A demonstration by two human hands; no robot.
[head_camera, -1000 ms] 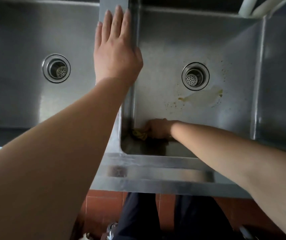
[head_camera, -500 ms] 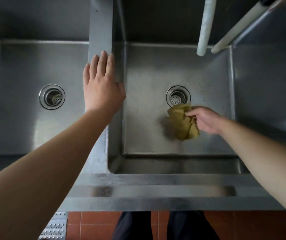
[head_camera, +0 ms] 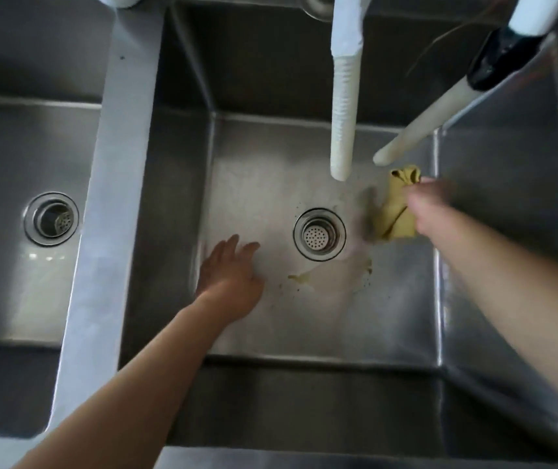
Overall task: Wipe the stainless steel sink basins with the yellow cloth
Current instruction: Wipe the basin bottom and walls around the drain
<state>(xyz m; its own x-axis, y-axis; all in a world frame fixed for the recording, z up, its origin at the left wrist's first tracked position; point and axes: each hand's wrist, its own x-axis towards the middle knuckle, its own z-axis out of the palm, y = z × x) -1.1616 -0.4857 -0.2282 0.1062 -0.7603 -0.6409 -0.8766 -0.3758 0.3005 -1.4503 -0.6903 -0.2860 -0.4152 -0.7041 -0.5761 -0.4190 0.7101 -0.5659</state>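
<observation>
- We see the right hand (head_camera: 430, 211) blurred, its fingers curled round the bunched yellow cloth (head_camera: 394, 211); the cloth sits in the right basin (head_camera: 271, 316), toward the far right corner of its floor, just right of the drain (head_camera: 319, 233).
- Whether the cloth touches the steel we cannot tell.
- Our left hand (head_camera: 228, 279) is inside the same basin, fingers straight and spread, holding nothing, near the left wall and left of the drain.
- The two hands are well apart, with the drain between them.
- A yellowish stain (head_camera: 331, 274) lies on the basin floor just nearer than the drain.
- Two white hoses (head_camera: 343, 106) hang above the basin's far side.
- The left basin (head_camera: 7, 147), with its own drain, lies beyond the steel divider (head_camera: 108, 198).
</observation>
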